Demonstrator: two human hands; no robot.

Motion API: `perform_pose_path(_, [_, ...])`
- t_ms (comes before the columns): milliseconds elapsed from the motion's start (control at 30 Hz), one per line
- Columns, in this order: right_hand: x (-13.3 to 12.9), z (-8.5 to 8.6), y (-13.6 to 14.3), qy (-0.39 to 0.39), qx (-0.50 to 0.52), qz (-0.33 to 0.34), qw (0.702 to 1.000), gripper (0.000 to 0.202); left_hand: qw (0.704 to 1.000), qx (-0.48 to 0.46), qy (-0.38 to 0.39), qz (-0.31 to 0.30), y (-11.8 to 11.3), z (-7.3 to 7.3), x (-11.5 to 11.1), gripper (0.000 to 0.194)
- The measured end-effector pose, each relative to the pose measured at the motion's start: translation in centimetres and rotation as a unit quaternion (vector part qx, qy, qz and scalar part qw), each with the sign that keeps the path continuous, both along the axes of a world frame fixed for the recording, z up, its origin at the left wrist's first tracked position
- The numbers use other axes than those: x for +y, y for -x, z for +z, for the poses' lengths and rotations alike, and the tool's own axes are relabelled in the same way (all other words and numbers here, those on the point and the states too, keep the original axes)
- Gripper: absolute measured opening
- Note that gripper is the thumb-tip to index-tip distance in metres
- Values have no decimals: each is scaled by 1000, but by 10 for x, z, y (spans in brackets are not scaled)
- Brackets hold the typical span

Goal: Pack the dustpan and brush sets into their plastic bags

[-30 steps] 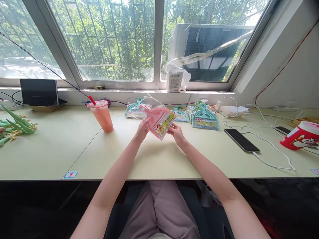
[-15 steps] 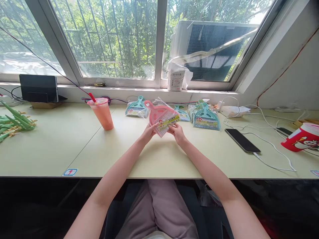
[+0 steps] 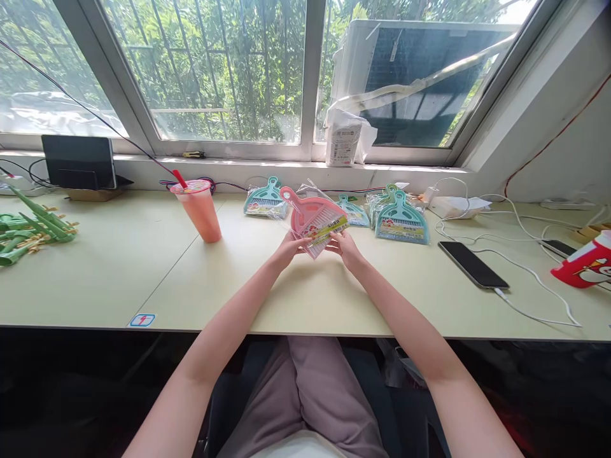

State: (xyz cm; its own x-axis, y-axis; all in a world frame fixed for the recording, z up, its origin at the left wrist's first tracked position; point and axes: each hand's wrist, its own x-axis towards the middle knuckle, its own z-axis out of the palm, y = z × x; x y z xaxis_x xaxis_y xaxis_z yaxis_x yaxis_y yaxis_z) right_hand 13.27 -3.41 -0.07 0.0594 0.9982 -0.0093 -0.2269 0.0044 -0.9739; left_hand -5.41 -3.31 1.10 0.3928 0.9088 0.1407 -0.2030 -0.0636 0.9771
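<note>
Both my hands hold a small pink dustpan and brush set (image 3: 310, 213) in a clear plastic wrapper, above the table. My left hand (image 3: 288, 249) grips its lower left edge, fingers closed on it. On the lower right side, my right hand (image 3: 347, 249) pinches the edge near the yellow-green label. The set is tilted, its handle pointing up and left, bristles facing me. Behind it lie more wrapped sets in teal: one at the left (image 3: 266, 200), one partly hidden (image 3: 354, 212), and a stack at the right (image 3: 401, 219).
On the pale table (image 3: 200, 286) a drink cup with a red straw (image 3: 199, 210) stands left of my arms. A phone on a white cable (image 3: 472, 264) lies right, near a red cup (image 3: 585, 261). Green stalks (image 3: 41, 229) and a tablet on a stand (image 3: 79, 162) are far left.
The view has tilted down slightly and swung a little left, so everything sits higher and further right. Both hands still hold the pink set in nearly the same pose.
</note>
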Motion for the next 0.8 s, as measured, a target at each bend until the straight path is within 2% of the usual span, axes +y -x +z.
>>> perform_pose_path(100, [4, -3, -3, 16, -6, -27, 999, 21, 1000, 6, 1, -7, -2, 1, -2, 68])
perform_pose_path(333, [9, -3, -15, -8, -25, 46, 999, 32, 1000, 3, 9, -6, -2, 3, -3, 66])
perform_pose_path(467, [8, -4, -11, 2, -17, -5, 1000, 34, 999, 33, -8, 4, -5, 4, -6, 67])
perform_pose_path(600, [6, -7, -6, -1, 35, -39, 999, 34, 998, 65, -18, 7, -8, 6, -11, 64])
perform_pose_path(733, [5, -8, -5, -16, 63, -49, 997, 36, 999, 39, -4, 33, -16, 4, -17, 62])
perform_pose_path(800, [5, -8, -6, -16, 78, -57, 995, 37, 999, 21, 14, 26, -24, 0, -22, 63])
